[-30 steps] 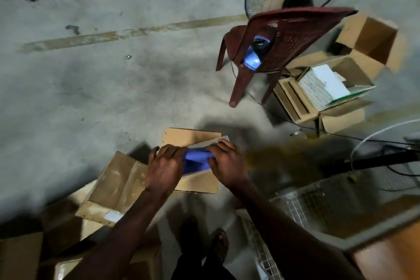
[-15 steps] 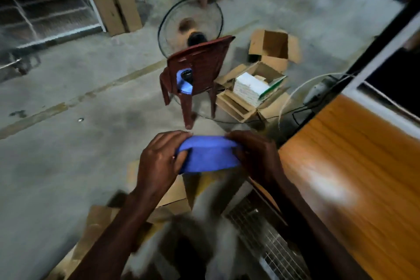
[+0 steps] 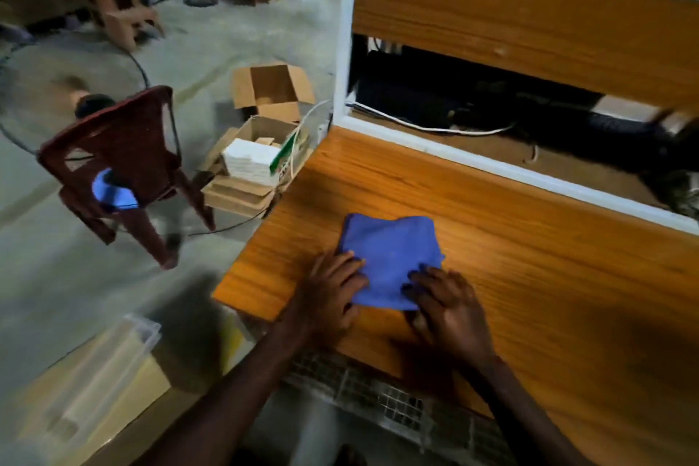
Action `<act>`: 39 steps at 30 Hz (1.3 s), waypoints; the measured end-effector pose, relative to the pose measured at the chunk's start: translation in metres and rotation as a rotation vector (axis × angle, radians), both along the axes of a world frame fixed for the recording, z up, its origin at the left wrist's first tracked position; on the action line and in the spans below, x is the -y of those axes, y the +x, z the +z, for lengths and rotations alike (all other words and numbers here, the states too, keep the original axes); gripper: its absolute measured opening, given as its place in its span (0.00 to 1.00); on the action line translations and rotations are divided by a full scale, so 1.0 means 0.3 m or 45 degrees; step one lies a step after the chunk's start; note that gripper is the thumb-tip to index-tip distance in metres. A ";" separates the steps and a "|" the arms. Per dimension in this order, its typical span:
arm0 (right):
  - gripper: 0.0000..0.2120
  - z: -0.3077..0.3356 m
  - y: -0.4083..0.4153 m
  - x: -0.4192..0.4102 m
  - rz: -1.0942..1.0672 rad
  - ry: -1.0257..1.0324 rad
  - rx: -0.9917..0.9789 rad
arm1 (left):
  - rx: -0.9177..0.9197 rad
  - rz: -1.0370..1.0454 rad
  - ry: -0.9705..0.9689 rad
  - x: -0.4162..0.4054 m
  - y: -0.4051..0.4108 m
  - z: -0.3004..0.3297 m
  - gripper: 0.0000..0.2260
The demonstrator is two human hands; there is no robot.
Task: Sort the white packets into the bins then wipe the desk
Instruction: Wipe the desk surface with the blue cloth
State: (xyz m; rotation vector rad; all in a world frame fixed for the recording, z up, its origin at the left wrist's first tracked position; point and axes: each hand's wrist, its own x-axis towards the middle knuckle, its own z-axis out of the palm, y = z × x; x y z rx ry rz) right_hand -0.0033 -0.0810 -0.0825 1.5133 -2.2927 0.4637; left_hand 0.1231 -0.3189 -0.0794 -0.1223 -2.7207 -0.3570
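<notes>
A folded blue cloth (image 3: 389,250) lies flat on the orange wooden desk (image 3: 529,257), near its left front corner. My left hand (image 3: 333,287) presses on the cloth's near left edge, fingers spread over it. My right hand (image 3: 446,303) presses its near right corner. A stack of white packets (image 3: 247,161) sits in an open cardboard box (image 3: 261,132) on the floor, left of the desk.
A dark red plastic chair (image 3: 121,159) stands on the concrete floor at left, a fan behind it. An empty open carton (image 3: 272,87) sits behind the packet box. A clear plastic bin (image 3: 98,371) is at lower left. A wire mesh basket (image 3: 378,397) hangs under the desk front.
I have lifted the blue cloth from the cartons on the floor, turned right, and laid it on the desk. Both hands now press it flat.
</notes>
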 end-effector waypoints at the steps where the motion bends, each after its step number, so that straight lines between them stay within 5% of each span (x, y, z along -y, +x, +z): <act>1: 0.18 -0.036 0.010 -0.046 -0.013 0.064 0.036 | 0.098 -0.026 0.028 -0.023 0.002 -0.032 0.18; 8: 0.22 0.047 -0.012 0.044 -0.300 -0.024 0.242 | 0.117 0.139 0.233 -0.015 -0.103 0.052 0.19; 15: 0.30 -0.078 -0.031 0.274 -0.473 0.280 0.371 | 0.501 0.375 0.139 0.177 -0.255 -0.020 0.28; 26: 0.37 -0.054 -0.199 0.362 -0.965 0.296 0.456 | 0.404 0.346 0.030 0.206 -0.292 -0.074 0.25; 34: 0.39 -0.022 -0.578 0.570 -1.012 0.438 0.555 | 0.416 0.359 0.062 0.215 -0.288 -0.075 0.25; 39: 0.39 -0.019 -0.446 0.671 -1.149 0.432 0.600 | 0.407 0.343 0.094 0.210 -0.284 -0.092 0.26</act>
